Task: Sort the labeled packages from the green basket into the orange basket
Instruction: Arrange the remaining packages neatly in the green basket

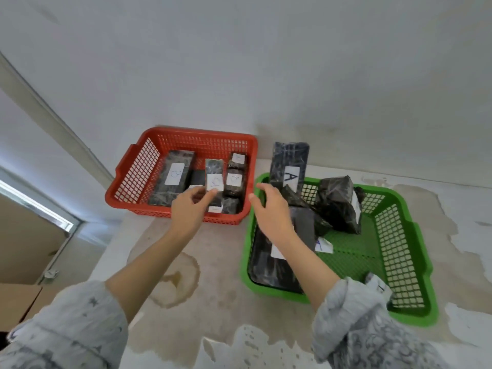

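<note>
The orange basket [138, 166] sits at the back left and holds several black wrapped packages with white labels. My left hand [190, 209] reaches into it, thumb and fingertips pinching the lower end of a narrow labelled package [213, 171] that stands above the others. The green basket [399, 227] is on the right. It holds a tall package marked A [290, 166] leaning in the far corner, a crumpled black bundle [338, 206] and flat packages [266, 265] along its left side. My right hand [270, 211] hovers over that basket's far left corner, fingers spread, holding nothing.
Both baskets rest on a stained pale tabletop [186, 275] pushed against a white wall. A cardboard box [18, 302] lies below the table's left edge. A small package [378, 284] lies in the green basket's near corner beside my right sleeve.
</note>
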